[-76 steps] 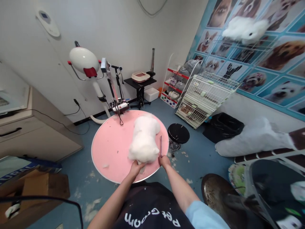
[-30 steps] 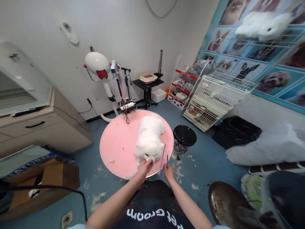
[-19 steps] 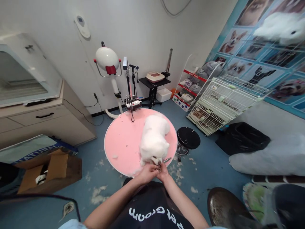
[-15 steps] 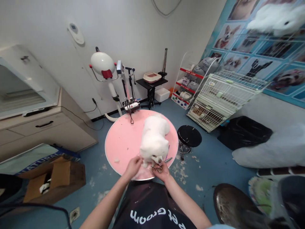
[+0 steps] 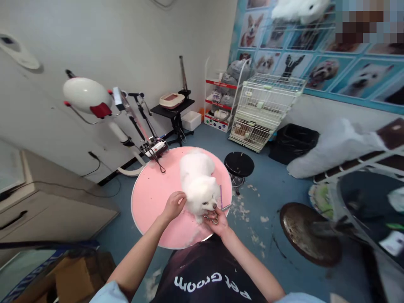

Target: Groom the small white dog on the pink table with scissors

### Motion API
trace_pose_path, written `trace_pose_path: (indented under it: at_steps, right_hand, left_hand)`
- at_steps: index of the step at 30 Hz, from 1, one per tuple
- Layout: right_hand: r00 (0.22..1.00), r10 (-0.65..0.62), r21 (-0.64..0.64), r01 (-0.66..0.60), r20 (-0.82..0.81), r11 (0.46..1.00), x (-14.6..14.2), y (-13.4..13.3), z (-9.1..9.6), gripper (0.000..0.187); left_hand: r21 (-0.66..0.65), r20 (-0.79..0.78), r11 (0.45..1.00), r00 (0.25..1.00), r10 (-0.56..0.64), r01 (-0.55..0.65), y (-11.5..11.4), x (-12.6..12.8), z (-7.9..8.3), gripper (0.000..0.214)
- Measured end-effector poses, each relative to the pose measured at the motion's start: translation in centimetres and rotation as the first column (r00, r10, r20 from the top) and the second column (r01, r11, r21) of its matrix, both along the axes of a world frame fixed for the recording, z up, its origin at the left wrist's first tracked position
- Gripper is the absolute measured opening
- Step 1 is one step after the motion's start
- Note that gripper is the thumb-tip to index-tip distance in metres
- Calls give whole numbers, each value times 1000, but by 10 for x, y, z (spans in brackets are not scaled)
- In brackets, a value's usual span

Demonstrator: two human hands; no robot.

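A small white fluffy dog (image 5: 198, 184) lies on the round pink grooming table (image 5: 151, 193), its face turned toward me. My left hand (image 5: 173, 205) is closed against the fur at the side of its head. Just under the dog's muzzle, my right hand (image 5: 216, 222) grips a pair of scissors (image 5: 217, 214), and a purple comb (image 5: 221, 196) stands up from the same hand beside the dog's cheek.
A black round stool (image 5: 239, 164) stands right of the table, a white wire cage (image 5: 263, 110) behind it. A stand dryer (image 5: 88, 97) and clamp arm rise at the table's far edge. Fur clippings litter the blue floor (image 5: 265, 198). A cabinet (image 5: 47, 202) stands left, a cardboard box (image 5: 78, 277) lower left.
My right hand came in from the table's right edge to under the dog's muzzle with scissors and comb. My left hand shifted from the chin to the side of the head. The view swung left.
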State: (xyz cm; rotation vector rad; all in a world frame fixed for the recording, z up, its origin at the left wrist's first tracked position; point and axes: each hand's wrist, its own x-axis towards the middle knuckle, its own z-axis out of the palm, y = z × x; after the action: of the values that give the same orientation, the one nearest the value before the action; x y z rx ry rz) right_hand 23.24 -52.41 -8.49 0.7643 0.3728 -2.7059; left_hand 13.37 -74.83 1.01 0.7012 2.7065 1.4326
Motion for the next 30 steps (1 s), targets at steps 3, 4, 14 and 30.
trace_pose_path:
  at_steps: [3,4,14,30]
  right_hand:
    - [996,-90,83,90,-1,993,5,-16,4,18]
    - [993,-115,148,113,3,983,7,-21,5,20]
    - [910,-391,986,164,-138,33,44,-69,61,30]
    - [960,-267,959,-154,88,-239,16,-109,94,20]
  left_hand:
    - [29,117,986,979,-169,167,5,-14,18,11]
    - [36,173,972,956,-236,233,9,-19,24,10]
    - [103,368,749,674,-640,655,35,-67,27,14]
    - [284,391,660,544,-742,696,15,-51,-11,27]
